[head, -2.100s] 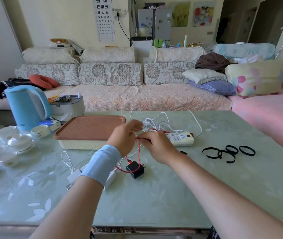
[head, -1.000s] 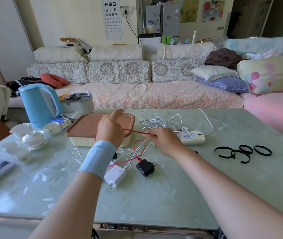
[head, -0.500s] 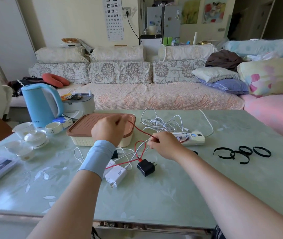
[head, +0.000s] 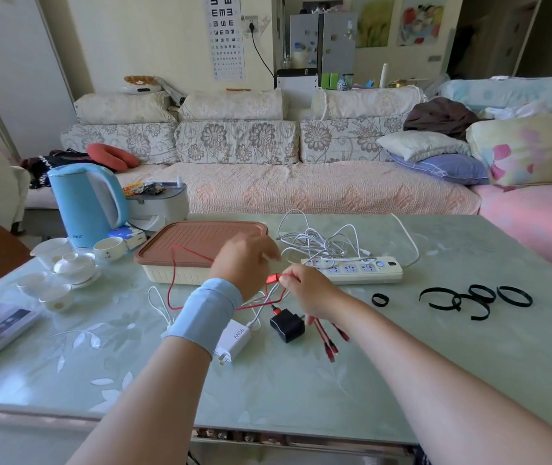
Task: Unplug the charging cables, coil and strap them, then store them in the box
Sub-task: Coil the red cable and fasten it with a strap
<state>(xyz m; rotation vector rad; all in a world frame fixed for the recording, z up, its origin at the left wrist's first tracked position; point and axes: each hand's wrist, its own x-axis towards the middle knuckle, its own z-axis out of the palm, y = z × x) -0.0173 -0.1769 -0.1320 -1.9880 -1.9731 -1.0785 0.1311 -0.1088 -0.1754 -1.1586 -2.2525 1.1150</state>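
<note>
My right hand [head: 305,293] pinches the red charging cable [head: 272,278] at its splitter, my left hand [head: 246,263] curled round it at 10 o'clock, near the lidded box [head: 200,238]; coiling is starting, I judge, and next calls for even loops.

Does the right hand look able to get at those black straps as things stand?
Likely yes, once it lets go: the right hand is pinching the red cable. The straps lie on the table to its right, with nothing in between.
</note>
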